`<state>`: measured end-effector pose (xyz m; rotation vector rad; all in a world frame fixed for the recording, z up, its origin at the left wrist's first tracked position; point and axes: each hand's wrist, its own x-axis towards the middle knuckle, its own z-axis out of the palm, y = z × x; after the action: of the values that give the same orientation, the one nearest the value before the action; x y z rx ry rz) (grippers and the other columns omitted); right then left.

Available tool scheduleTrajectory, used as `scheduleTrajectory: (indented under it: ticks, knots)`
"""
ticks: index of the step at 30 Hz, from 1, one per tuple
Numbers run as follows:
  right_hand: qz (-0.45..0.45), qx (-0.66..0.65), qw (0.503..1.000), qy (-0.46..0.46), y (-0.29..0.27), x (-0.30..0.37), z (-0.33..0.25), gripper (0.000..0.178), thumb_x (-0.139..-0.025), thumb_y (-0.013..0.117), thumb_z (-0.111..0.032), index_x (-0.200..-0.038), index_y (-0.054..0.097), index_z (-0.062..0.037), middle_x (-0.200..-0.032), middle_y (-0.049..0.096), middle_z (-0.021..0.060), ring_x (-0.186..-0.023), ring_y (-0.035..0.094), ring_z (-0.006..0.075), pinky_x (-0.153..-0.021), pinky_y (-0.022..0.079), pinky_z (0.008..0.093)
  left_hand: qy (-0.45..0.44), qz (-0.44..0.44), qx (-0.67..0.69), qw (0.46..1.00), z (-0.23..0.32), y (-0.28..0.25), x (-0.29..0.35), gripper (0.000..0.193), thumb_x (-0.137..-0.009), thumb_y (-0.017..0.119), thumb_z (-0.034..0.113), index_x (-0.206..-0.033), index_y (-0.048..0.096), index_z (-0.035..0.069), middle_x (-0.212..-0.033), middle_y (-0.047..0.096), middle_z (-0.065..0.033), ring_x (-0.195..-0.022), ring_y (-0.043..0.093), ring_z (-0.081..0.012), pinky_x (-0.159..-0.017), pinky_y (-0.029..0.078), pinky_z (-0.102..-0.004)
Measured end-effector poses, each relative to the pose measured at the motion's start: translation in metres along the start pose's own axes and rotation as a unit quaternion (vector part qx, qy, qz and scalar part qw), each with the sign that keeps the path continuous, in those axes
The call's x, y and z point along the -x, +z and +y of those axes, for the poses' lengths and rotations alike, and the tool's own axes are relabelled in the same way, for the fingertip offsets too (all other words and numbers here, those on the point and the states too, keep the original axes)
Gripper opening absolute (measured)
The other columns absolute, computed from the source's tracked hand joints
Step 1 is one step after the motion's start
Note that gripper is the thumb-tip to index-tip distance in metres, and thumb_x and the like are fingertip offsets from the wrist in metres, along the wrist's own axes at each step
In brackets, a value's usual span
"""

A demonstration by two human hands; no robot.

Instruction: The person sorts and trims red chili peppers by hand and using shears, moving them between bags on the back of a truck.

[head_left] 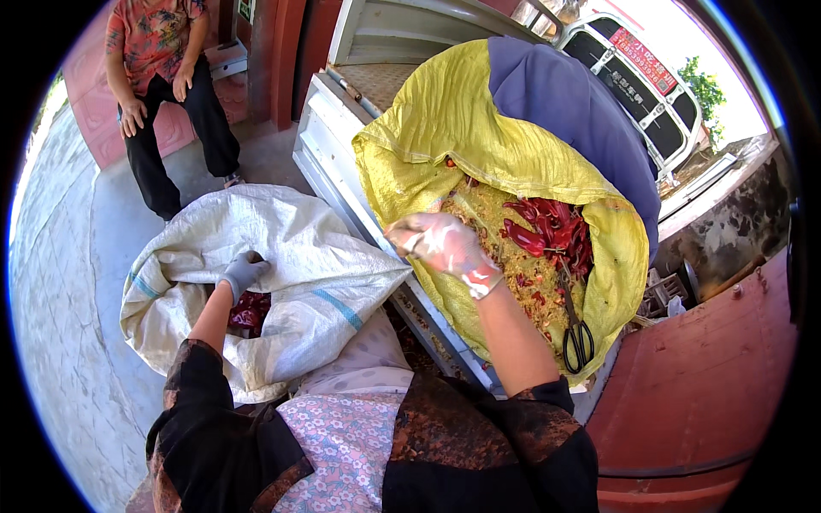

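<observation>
My left hand (244,275), in a grey glove, grips the edge of the open white woven sack (282,222). Inside that sack, dark red dried chilies (250,312) show through the mouth. My right hand (440,244), in a pale glove with a red-marked cuff, hovers over the near left edge of the yellow sack (410,128). Its fingers look bent but are smeared by motion, so what they hold, if anything, is unclear. On the yellow sack lie a heap of red dried chilies (547,227), yellowish seeds and bits (487,227), and black-handled scissors (578,342).
The yellow sack rests on a white truck bed (338,145), beside a dark blue cloth (556,94). A seated person (162,77) is at the far left. A red metal panel (684,376) stands at right, with a white vehicle (633,85) behind. Grey paving (68,282) lies left.
</observation>
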<state>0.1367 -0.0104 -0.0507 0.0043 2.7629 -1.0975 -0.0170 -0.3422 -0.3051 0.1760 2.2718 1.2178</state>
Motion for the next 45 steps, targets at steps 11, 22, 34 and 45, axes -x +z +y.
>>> scheduleTrajectory:
  ticks: [11, 22, 34, 45]
  knots:
    - [0.254, 0.493, 0.807, 0.201, -0.141, -0.010, 0.111, 0.045, -0.083, 0.054, -0.019, -0.127, 0.044, -0.0142, -0.079, 0.065, 0.0158, -0.075, 0.064, 0.0306, -0.065, 0.049, 0.0421, 0.046, -0.036, -0.391, 0.918, 0.069, -0.005, 0.054, 0.108, -0.058, 0.076, 0.040, -0.144, 0.014, 0.020, -0.146, 0.021, -0.0168, -0.128, 0.035, -0.0365, -0.103, 0.034, -0.0411]
    - [0.504, 0.145, 0.850, -0.047, -0.232, -0.076, 0.070, 0.036, -0.086, 0.057, -0.015, -0.122, 0.055, -0.0092, -0.102, 0.065, 0.0061, -0.086, 0.062, 0.0141, -0.076, 0.047, 0.0231, 0.090, 0.181, -0.249, 0.947, -0.033, -0.011, -0.009, 0.078, -0.072, 0.064, 0.027, -0.138, 0.027, 0.011, -0.144, 0.022, -0.0158, -0.133, 0.020, -0.0372, -0.107, 0.023, -0.0462]
    - [0.242, -0.057, 0.947, -0.203, -0.172, -0.039, 0.050, 0.036, -0.082, 0.051, 0.008, -0.117, 0.056, -0.0013, -0.118, 0.059, 0.0050, -0.110, 0.054, 0.0143, -0.098, 0.038, 0.0249, 0.165, 0.073, -0.157, 0.971, 0.055, -0.016, -0.097, 0.065, -0.073, 0.056, 0.009, -0.135, 0.035, 0.010, -0.140, 0.034, -0.0144, -0.125, 0.037, -0.0322, -0.099, 0.036, -0.0352]
    - [0.195, -0.113, 0.951, -0.210, -0.173, -0.043, 0.046, 0.028, -0.081, 0.051, 0.008, -0.106, 0.061, -0.0003, -0.115, 0.060, 0.0032, -0.108, 0.054, 0.0130, -0.096, 0.038, 0.0241, 0.482, 0.301, -0.135, 0.811, 0.358, 0.097, 0.017, 0.070, -0.073, 0.068, 0.032, -0.132, 0.039, 0.009, -0.128, 0.047, -0.0151, -0.115, 0.047, -0.0321, -0.094, 0.038, -0.0392]
